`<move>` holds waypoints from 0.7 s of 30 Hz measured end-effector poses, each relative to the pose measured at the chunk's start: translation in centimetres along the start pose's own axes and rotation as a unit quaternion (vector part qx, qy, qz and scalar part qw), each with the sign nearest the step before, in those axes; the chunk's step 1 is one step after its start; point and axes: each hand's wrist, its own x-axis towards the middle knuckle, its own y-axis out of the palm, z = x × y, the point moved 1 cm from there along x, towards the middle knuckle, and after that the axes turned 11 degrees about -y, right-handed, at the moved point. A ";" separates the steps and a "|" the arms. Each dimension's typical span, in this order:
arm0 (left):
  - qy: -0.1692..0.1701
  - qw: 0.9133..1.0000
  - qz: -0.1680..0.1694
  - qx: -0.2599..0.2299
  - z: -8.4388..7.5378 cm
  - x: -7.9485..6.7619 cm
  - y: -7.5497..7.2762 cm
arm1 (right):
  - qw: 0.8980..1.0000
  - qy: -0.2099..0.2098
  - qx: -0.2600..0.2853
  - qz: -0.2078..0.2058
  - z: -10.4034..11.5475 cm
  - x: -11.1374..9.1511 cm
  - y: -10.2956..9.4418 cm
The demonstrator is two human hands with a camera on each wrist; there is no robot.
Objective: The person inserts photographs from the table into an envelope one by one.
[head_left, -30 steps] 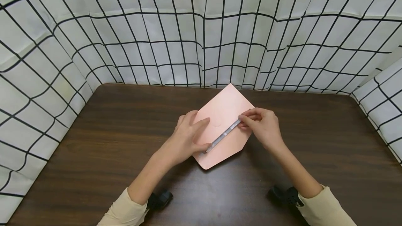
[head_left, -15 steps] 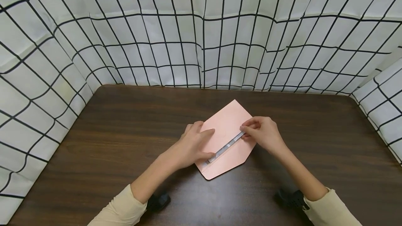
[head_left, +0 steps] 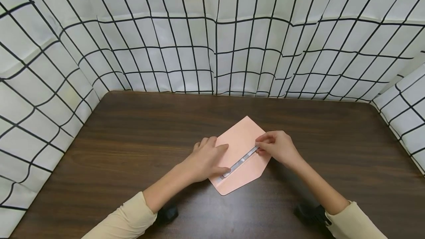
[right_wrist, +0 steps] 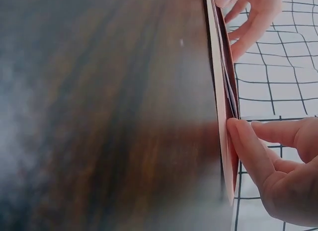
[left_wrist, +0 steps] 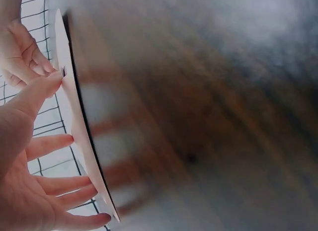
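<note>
A pink envelope (head_left: 237, 135) lies tilted on the table in the head view, its pointed flap toward me. Along the fold runs a narrow grey-and-white strip (head_left: 244, 158). My left hand (head_left: 207, 161) rests on the envelope's left side, fingers spread, thumb pressing by the strip's lower end. In the left wrist view those fingers (left_wrist: 74, 184) touch the envelope's surface, which shows nearly edge-on. At the strip's upper end, my right hand (head_left: 279, 148) pinches it between thumb and forefinger; the right wrist view shows its fingertips (right_wrist: 236, 129) at the envelope.
The dark wooden table (head_left: 139, 128) spreads around the envelope. A white cloth with black grid lines (head_left: 186, 32) stands behind and along both sides. Black wrist devices, such as one by the left sleeve (head_left: 167, 213), sit under both forearms.
The envelope and both hands have moved nearer to me and slightly right. The hands keep their places on it, the right still pinching the strip's upper end.
</note>
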 end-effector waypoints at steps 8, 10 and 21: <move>0.011 1.000 0.009 0.027 0.2 -0.1 -0.4 | 0.996 -0.041 -0.080 -0.009 0.0 -0.6 -0.6; 0.009 1.000 0.012 0.021 0.4 -0.2 -0.6 | 0.994 -0.056 -0.096 -0.011 0.0 -0.8 -0.9; 0.067 0.997 -0.020 -0.015 1.9 -0.7 -2.0 | 0.969 -0.170 -0.175 -0.022 -0.3 -1.7 -1.5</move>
